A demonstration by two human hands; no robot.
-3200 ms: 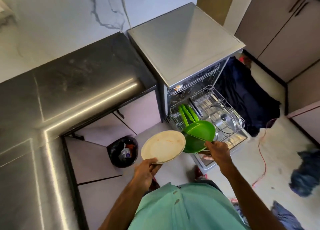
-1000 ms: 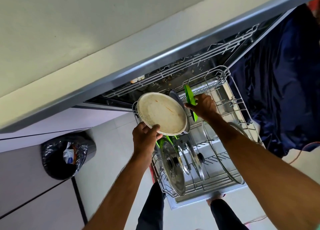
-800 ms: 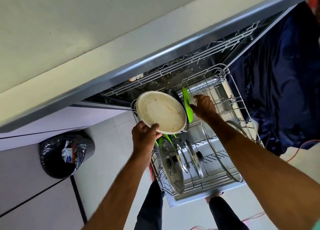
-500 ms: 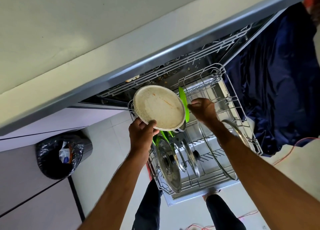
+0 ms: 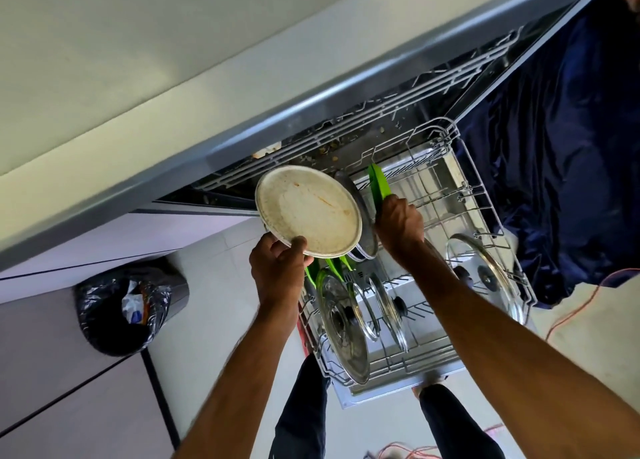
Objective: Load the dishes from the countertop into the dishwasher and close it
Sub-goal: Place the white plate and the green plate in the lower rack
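Observation:
My left hand (image 5: 278,268) grips the near rim of a soiled cream plate (image 5: 308,211), held tilted above the left end of the pulled-out lower rack (image 5: 485,195) of the open dishwasher (image 5: 311,105). My right hand (image 5: 398,225) holds a green plate (image 5: 378,185) on edge among the rack's tines, just right of a grey steel plate (image 5: 363,226) standing behind the cream one. Other green plates (image 5: 332,264) peek out below the cream plate. Several glass lids (image 5: 343,327) stand in the rack's near part.
A black bin (image 5: 128,309) with a liner stands on the floor to the left, by the cabinet fronts. A dark blue cloth (image 5: 561,140) hangs right of the dishwasher. An orange cable (image 5: 588,296) runs over the floor. My legs stand at the door's near edge.
Since 3.2 s ago I have bent over the rack with both plates. In the last second the green plate has gone down among the tines; the cream plate stays in my left hand.

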